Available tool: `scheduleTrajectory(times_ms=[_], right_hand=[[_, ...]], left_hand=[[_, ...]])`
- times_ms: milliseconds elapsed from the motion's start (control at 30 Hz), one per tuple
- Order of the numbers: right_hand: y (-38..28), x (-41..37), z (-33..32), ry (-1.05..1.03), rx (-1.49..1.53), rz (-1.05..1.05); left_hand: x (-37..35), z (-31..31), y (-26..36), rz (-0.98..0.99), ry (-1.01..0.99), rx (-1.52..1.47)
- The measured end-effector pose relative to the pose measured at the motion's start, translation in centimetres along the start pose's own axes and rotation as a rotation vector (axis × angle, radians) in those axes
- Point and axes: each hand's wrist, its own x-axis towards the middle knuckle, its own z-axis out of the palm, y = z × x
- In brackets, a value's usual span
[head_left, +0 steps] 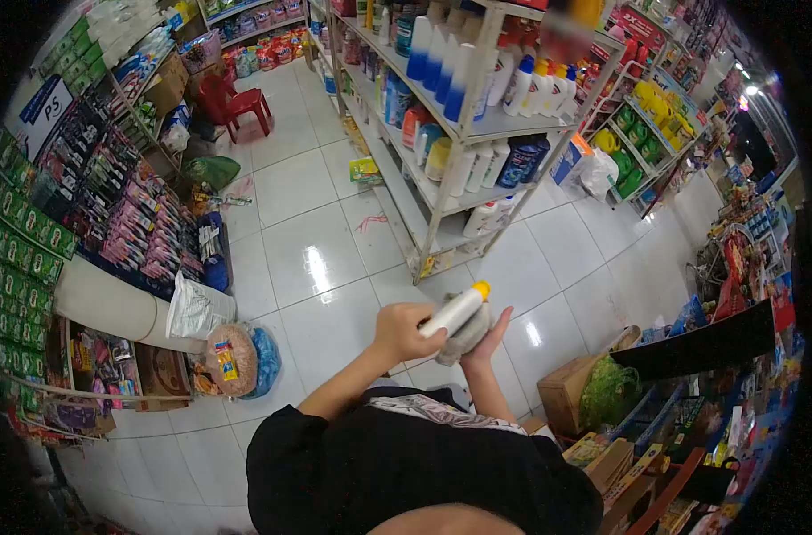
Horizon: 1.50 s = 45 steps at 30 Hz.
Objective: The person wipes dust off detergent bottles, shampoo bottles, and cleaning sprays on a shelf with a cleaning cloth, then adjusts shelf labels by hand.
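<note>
Wiping (or so it looks): best done cupping the grey cloth snugly round the curve, turning the bottle slowly.
Bottle: smooth white plastic, tilted, yellow-capped, on the near side of the metal rack.
Left hand: fingers gripping the bottle's lower end.
Right hand: beneath crumpled cloth; grip cannot be told.

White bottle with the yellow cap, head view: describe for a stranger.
From the metal shelving unit, look just below its nearest post in the picture. The left hand grips the white bottle there, beside a grey cloth. Unlike the white bottles standing on the shelves, it is tilted and hand-held, with a yellow cap.
</note>
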Motion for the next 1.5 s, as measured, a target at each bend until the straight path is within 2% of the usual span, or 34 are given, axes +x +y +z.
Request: scheduleTrajectory(times_ms=[33,100,200,300,333,367,433,467,500,567,600,633,700,733,767,800,833,900,933,967,1033,1100,1133,1167,1200,1267,1300,1367,1400,1433,1500], right_hand=[[1.3,-0.6,1.1,0.007,0.0,0.006],[4.0,-1.8,2.5,-0.116,0.013,0.177],[8.6,-2.4,2.8,-0.219,-0.045,0.232],[9.2,-1.3,3.4,-0.173,-0.23,0.22],[8.8,-0.2,3.7,-0.177,-0.1,0.288],[8.6,0.6,4.3,-0.178,-0.113,0.309],[8.3,2.2,6.2,-0.259,-0.408,0.11],[8.4,2.9,7.3,-0.176,-0.466,0.069],[8.7,4.0,7.9,-0.183,-0.472,0.087],[9.0,6.6,8.9,-0.415,-0.752,-0.036],[9.6,7.7,9.6,-0.433,-0.752,-0.021],[10.5,8.7,10.4,-0.535,-0.773,-0.023],[12.2,10.7,12.6,-0.747,-0.81,-0.033],[12.4,11.6,14.9,-0.778,-0.811,-0.032],[12.5,12.1,17.7,-0.925,-0.692,-0.161],[12.8,12.8,19.9,-1.056,-0.556,-0.289],[13.1,13.9,21.1,-1.066,-0.538,-0.289],[13.3,15.9,22.7,-1.218,-0.471,-0.39],[13.4,16.7,23.6,-1.236,-0.405,-0.483],[13.2,17.8,24.3,-1.232,-0.403,-0.486],[12.2,20.3,25.6,-1.285,-0.512,-0.864],[11.2,22.5,26.7,-1.177,-0.563,-0.86],[10.6,23.8,27.1,-1.044,-0.677,-0.877],[10.0,24.9,27.5,-0.903,-0.789,-0.888],[9.3,25.7,28.2,-0.868,-0.805,-0.891],[7.6,27.2,29.2,-0.644,-0.917,-0.697],[7.3,27.7,29.0,-0.612,-0.936,-0.704],[7.2,28.7,28.9,-0.742,-1.073,-0.792],[7.3,28.9,28.5,-0.788,-1.183,-0.904],[7.3,28.8,28.1,-0.768,-1.195,-0.913],[7.4,28.5,27.5,-0.884,-1.325,-0.884]], left_hand=[[-0.2,-1.0,-0.7,-0.007,-0.005,0.0],[-1.1,-2.8,-1.9,-0.128,0.064,-0.08],[-2.4,-4.5,-3.9,-0.213,0.097,-0.215],[-2.8,-5.7,-6.3,-0.268,0.092,-0.242],[-2.8,-6.1,-6.7,-0.171,0.118,-0.196],[-2.8,-6.5,-7.2,-0.077,0.141,-0.146],[-2.0,-7.6,-8.5,-0.116,0.17,-0.114],[-1.7,-8.2,-9.0,-0.138,0.185,-0.085],[-1.4,-8.8,-9.2,-0.156,0.194,-0.08],[-0.4,-10.0,-9.6,-0.174,0.354,-0.142],[0.0,-10.6,-10.2,-0.175,0.286,-0.326],[0.6,-10.7,-10.7,-0.186,0.3,-0.312],[2.5,-10.6,-11.4,-0.172,0.517,-0.383],[3.4,-11.0,-12.5,-0.176,0.601,-0.212],[4.7,-11.6,-13.2,-0.167,0.621,-0.194],[6.0,-12.6,-13.6,-0.15,0.699,-0.371],[7.2,-13.5,-13.9,-0.135,0.766,-0.551],[9.4,-14.7,-15.4,-0.155,0.738,-0.491],[10.3,-14.9,-16.4,-0.164,0.628,-0.679],[11.2,-15.0,-17.2,-0.171,0.509,-0.866],[13.3,-14.1,-18.3,-0.133,0.514,-0.811],[13.4,-12.4,-20.0,-0.449,0.367,-0.977],[14.0,-11.5,-20.3,-0.63,0.33,-1.119],[14.8,-10.8,-20.3,-0.642,0.301,-1.127],[15.7,-10.1,-19.7,-0.735,0.281,-1.213],[17.9,-8.3,-19.0,-0.947,0.31,-1.291],[18.7,-7.9,-19.2,-0.958,0.276,-1.304],[20.5,-7.4,-19.6,-0.897,0.289,-1.668],[21.8,-7.5,-19.7,-0.912,0.353,-1.668],[22.2,-7.0,-21.0,-0.825,0.404,-1.73],[23.2,-6.8,-23.4,-0.796,0.412,-1.804]])
